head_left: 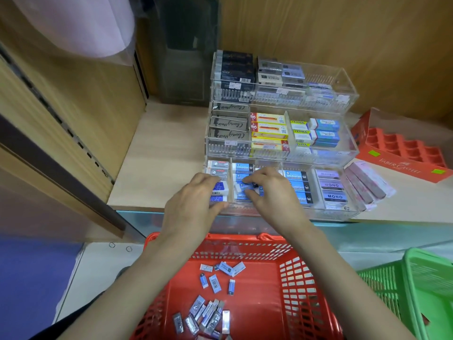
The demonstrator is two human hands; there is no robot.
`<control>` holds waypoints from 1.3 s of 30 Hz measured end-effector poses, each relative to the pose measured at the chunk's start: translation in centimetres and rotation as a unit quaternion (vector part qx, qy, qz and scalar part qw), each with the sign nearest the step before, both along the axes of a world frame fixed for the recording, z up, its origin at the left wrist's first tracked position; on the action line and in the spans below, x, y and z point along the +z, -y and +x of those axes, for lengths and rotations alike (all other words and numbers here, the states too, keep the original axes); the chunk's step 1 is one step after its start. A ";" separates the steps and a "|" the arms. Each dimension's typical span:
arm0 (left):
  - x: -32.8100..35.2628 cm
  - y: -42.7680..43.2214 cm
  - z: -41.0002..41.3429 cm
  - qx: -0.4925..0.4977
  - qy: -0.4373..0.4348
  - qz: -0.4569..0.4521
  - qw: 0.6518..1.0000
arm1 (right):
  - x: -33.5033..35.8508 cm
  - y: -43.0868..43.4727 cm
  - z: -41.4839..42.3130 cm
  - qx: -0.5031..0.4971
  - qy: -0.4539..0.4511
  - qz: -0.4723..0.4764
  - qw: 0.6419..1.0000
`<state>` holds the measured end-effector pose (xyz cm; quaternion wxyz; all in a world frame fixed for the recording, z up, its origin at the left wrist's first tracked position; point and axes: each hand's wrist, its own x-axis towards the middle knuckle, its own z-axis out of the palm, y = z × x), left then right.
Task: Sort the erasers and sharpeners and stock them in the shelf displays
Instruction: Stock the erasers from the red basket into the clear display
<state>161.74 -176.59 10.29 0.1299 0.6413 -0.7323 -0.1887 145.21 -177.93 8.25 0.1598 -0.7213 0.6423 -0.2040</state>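
1. The blue-sleeved erasers point(241, 188) being stocked sit in the second compartment from the left on the bottom tier of the clear acrylic display point(318, 215). Some lie in neat rows; those at the front are askew.
2. The right hand point(269, 190) reaches into that compartment, fingers curled and pinching the loose front pieces, apparently to square them up.
3. The left hand point(193, 200) lies over the leftmost compartment, bent fingers on the white-and-blue erasers point(221, 188) and thumb against the front wall. I cannot tell whether it grips anything.
4. Further right on the same tier, the larger blue erasers point(297, 187) and the MONO erasers point(331, 190) are stacked in order. The middle tier looks full. The top tier's right-hand compartment point(340, 77) appears to be bare.
5. Judged from this, the task is well along but not finished. A scatter of loose erasers point(213, 283) lies on the floor of the red basket point(306, 278) below the shelf edge, unsorted. No sharpeners are recognisable anywhere.
6. Around the display, on the wooden shelf point(157, 155), pink packs point(365, 185) lean just beside its right wall, and a red moulded tray point(402, 148) lies further right. A green basket point(392, 285) stands beside the red one.
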 end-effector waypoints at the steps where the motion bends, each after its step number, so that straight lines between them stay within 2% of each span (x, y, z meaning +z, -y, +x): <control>1: 0.0 0.0 0.0 -0.002 0.001 -0.001 1.000 | 0.0 0.0 -0.1 0.004 0.004 0.009 1.000; 11: 0.1 0.8 0.9 0.008 0.011 -0.023 1.000 | -0.5 1.8 0.9 -0.078 0.060 -0.009 0.995; 17: 0.4 1.2 1.3 -0.012 0.016 0.002 1.000 | -0.2 1.4 0.6 -0.045 0.032 -0.010 0.998; 24: 1.0 1.3 1.7 -0.047 0.038 0.041 0.997 | 0.8 -4.1 -0.6 -0.047 0.048 -0.064 0.996; 28: 1.8 0.2 1.2 -0.056 0.050 -0.011 0.997 | 1.5 -8.8 -1.4 -0.048 0.073 -0.114 0.990; 30: 1.8 -1.2 1.1 -0.063 -0.019 -0.064 0.996 | 0.6 -11.1 -1.7 -0.039 0.076 -0.112 0.990; 33: -0.6 -4.5 0.8 -0.131 -0.119 -0.073 0.981 | -3.8 -13.7 -2.3 -0.049 0.034 -0.025 0.998; 36: -6.6 -7.5 0.6 -0.193 -0.081 0.006 0.978 | -10.3 -15.5 -2.8 -0.072 0.042 0.144 0.986; 39: -14.6 -10.0 1.6 -0.191 -0.030 0.131 0.972 | -16.7 -17.6 -2.4 -0.082 0.056 0.294 0.951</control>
